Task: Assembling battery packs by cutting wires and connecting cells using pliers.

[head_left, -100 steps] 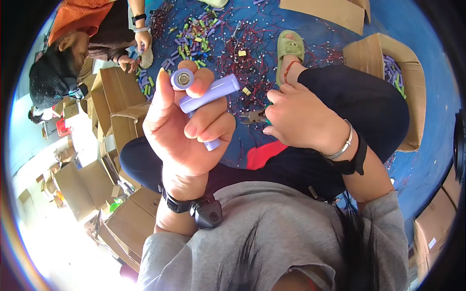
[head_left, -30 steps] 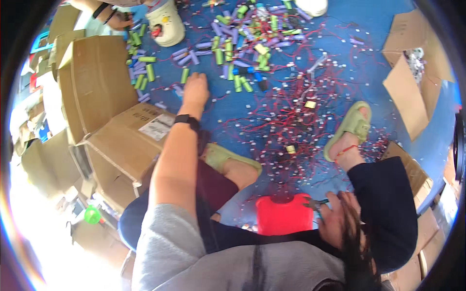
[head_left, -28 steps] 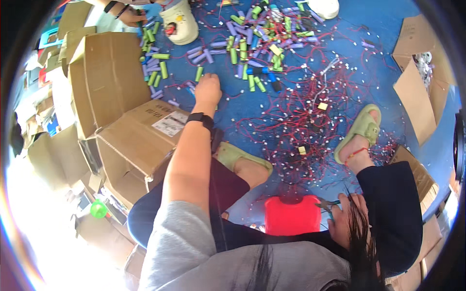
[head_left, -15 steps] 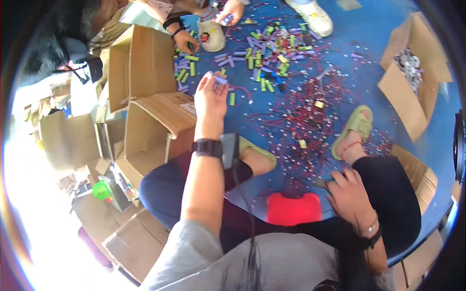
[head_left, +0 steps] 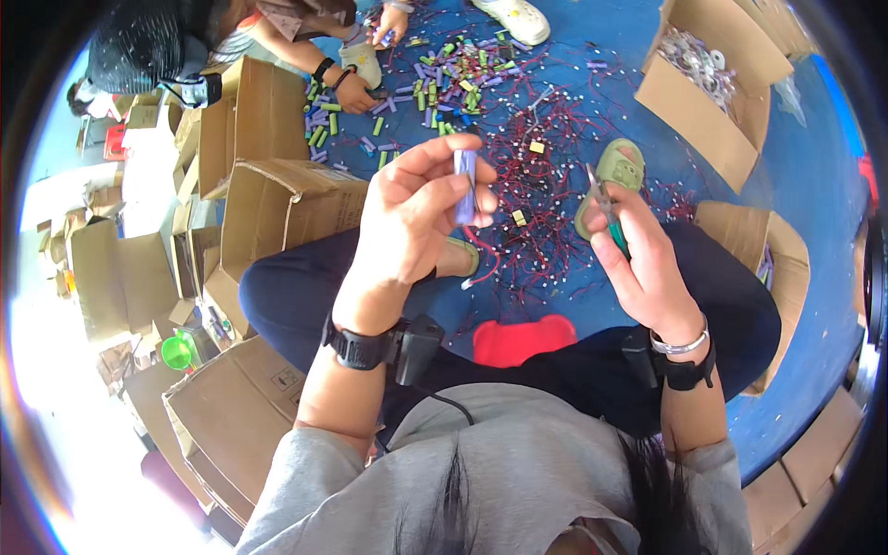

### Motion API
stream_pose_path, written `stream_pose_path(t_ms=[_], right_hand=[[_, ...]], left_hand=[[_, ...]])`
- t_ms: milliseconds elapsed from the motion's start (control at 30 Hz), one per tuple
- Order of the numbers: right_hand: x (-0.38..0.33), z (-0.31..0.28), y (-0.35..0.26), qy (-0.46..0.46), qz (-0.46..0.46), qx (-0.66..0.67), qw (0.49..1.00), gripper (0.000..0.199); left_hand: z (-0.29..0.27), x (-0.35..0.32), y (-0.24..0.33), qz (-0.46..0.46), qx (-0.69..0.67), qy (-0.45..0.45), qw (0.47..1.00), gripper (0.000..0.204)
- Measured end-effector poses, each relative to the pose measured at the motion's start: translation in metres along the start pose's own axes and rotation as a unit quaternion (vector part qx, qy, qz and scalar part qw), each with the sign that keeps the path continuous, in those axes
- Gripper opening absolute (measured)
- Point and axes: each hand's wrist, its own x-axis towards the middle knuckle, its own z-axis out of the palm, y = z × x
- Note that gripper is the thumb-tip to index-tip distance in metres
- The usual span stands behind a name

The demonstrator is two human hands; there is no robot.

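My left hand (head_left: 416, 213) is raised in front of me, fingers pinched on a purple cylinder (head_left: 465, 185) with a red wire (head_left: 484, 262) hanging from it. My right hand (head_left: 643, 254) is beside it, closed on green-handled pliers (head_left: 606, 213) whose tip points up toward the cylinder. Both wrists wear black bands, and the right one also has a silver bracelet. Beyond my hands, several purple and green cylinders (head_left: 435, 79) lie scattered on the blue floor (head_left: 583, 88) among a tangle of red wires (head_left: 546, 157).
Open cardboard boxes (head_left: 277, 203) stand at my left, one holding metal parts (head_left: 712, 83) at the upper right, another (head_left: 768, 268) at the right. A red stool (head_left: 523, 340) sits between my legs. Another person's hands (head_left: 356, 83) work at the far pile.
My left hand reached out to the floor pile, then came back up holding a purple cylinder. My right hand rose from my lap with the pliers to meet it.
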Motion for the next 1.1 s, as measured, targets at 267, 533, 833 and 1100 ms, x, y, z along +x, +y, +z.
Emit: stream_pose_path(t_ms=[267,533,833,1100], right_hand=[[-0.006,-0.012,-0.025,0.04,-0.173,-0.163,0.971,0.02],[-0.008,-0.015,-0.03,0.099,-0.195,-0.241,0.946,0.019],[-0.014,-0.016,-0.033,0.115,-0.197,-0.248,0.942,0.018],[-0.02,-0.014,-0.043,0.059,-0.136,-0.052,0.988,0.023]], left_hand=[[0.036,-0.038,-0.018,0.046,0.16,-0.011,0.986,0.017],[0.06,-0.039,-0.014,0.04,0.196,0.013,0.98,0.027],[0.062,-0.046,-0.014,0.065,0.268,-0.052,0.96,0.034],[0.069,-0.049,-0.003,0.133,0.347,-0.078,0.925,0.039]])
